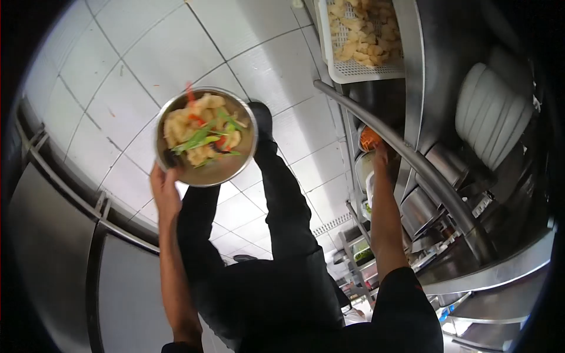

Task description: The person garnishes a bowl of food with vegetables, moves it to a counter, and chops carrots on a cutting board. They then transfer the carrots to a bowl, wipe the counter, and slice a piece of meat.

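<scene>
My left hand point(165, 191) grips the near rim of a round metal bowl point(220, 172) held over the tiled floor. The bowl holds pale food pieces with green leaves and bits of red. My right hand point(381, 157) reaches out under a metal counter rail, into a small container of orange shreds point(369, 139); its fingers are mostly hidden, so I cannot see whether they hold anything. My dark trousers and one black shoe point(261, 117) show below the bowl.
A white perforated basket point(360, 72) of pale cut pieces sits on the counter at top right. A thick steel rail point(412, 154) runs along the counter edge. White stacked plates point(491, 115) and steel pots stand at right. Stainless cabinet doors point(53, 247) are at left.
</scene>
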### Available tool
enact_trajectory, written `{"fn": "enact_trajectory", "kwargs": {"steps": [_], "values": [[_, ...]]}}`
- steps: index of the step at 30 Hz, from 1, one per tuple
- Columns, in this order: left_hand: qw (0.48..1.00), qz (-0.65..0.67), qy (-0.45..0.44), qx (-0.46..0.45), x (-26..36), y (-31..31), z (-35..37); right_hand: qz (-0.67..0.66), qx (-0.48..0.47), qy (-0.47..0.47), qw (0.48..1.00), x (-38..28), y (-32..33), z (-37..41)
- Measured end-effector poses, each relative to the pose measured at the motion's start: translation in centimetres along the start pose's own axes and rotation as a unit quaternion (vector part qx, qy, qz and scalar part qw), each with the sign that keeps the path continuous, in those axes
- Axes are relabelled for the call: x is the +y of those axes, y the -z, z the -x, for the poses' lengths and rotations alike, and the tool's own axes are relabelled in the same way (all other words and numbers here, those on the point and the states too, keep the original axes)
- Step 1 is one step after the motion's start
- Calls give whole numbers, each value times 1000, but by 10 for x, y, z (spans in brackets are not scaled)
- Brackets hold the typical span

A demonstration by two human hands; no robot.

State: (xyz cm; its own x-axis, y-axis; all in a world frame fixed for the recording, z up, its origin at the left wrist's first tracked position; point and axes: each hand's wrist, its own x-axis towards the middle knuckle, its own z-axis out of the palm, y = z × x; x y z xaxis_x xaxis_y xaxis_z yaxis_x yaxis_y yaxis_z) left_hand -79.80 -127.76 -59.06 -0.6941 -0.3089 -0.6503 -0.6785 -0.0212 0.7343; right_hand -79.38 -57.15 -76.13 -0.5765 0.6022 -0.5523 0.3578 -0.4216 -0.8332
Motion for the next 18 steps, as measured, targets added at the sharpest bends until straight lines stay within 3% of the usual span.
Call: {"fn": "enact_trajectory", "kwargs": {"steps": [2,4,7,8,10,14,16,18], "values": [[999,26,39,-26,10,-17,8,87,-4,11,996,-7,-7,22],[997,66,-2,-48,-2,-29,9,179,-13,31,983,-11,-22,56],[996,71,-3,-54,41,-45,24,241,-57,111,962,-10,-77,144],[996,66,3,-65,56,-42,29,238,-77,142,958,-10,-112,199],[998,-19,-30,-55,83,-34,39,197,-81,114,970,-54,-209,304],[990,-81,-87,-75,195,-7,74,137,-124,88,979,-196,-388,456],[980,-144,-104,-94,271,5,100,238,-240,165,927,-247,-428,476],[971,-143,-155,-110,333,17,121,433,-379,264,774,-316,-463,487]]}}
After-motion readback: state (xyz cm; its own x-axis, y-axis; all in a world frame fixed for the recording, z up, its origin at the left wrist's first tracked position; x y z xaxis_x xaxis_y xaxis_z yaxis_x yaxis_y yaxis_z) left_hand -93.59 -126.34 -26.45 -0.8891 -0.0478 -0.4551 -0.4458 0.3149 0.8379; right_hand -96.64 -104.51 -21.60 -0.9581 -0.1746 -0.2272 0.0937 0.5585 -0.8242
